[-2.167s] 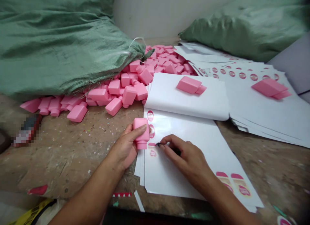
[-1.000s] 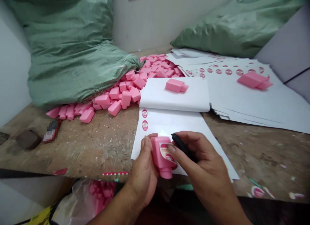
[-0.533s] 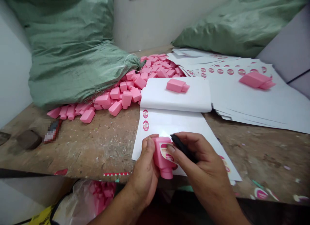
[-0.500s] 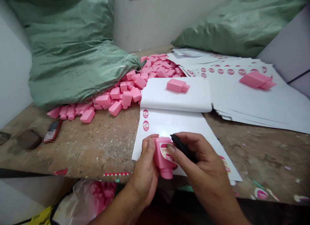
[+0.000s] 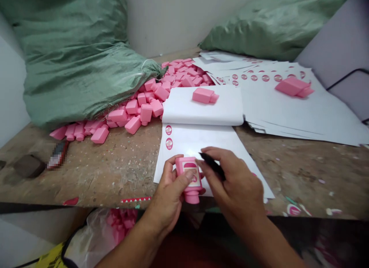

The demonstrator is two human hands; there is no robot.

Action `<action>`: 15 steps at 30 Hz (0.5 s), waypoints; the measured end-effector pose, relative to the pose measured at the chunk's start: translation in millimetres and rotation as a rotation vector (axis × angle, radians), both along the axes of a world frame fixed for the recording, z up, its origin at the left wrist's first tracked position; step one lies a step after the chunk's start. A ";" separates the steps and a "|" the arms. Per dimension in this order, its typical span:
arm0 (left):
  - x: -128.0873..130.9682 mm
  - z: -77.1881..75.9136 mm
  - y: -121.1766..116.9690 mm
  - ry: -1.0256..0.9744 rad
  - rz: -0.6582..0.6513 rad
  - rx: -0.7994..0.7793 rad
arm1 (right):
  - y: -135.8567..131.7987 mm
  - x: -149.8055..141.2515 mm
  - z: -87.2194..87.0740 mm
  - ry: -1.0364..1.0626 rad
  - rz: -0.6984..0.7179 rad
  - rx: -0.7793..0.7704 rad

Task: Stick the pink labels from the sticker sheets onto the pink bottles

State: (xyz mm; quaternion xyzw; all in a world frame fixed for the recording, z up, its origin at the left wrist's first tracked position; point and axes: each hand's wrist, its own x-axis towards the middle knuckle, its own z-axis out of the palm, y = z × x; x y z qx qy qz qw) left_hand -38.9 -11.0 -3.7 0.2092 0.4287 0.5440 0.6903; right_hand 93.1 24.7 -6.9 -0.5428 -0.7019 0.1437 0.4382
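Note:
My left hand [image 5: 173, 187] is closed around a pink plastic bottle [image 5: 187, 162], held neck-down with its labelled face up. The left thumb lies across the label [image 5: 196, 172]. Close to the bottle's right side, my right hand [image 5: 239, 183] grips a black pen-like tool [image 5: 211, 164], its tip pointing up and left; the right fingertips are at or near the bottle's upper edge. Under both hands lies a white sticker sheet [image 5: 190, 143] with a few round pink stickers at its left edge. A second pink bottle [image 5: 203, 95] rests on the sheet's folded-back part.
Pink bottles [image 5: 146, 113] pile up beside a green woven sack [image 5: 77, 75]. Stacked sticker sheets [image 5: 302, 118] carry more pink bottles [image 5: 294, 86] at the right. A dark block [image 5: 31, 166] lies at left. Below the table edge, a plastic bag [image 5: 95, 237] stands near more pink bottles.
My left thumb has moved onto the label, which now lies flat on the bottle's face. My right thumb has come off the label. The whole view has shifted slightly.

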 end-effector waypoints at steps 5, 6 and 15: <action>-2.3 2.0 -3.4 0.000 -0.029 -0.075 | 5.7 9.6 5.1 0.375 0.148 -0.359; -2.4 2.6 -4.4 0.004 -0.036 -0.071 | 5.4 8.7 5.4 0.443 0.213 -0.427; -14.4 3.1 -18.8 -0.056 -0.144 -0.123 | 12.5 -4.9 -10.1 0.613 0.302 -0.614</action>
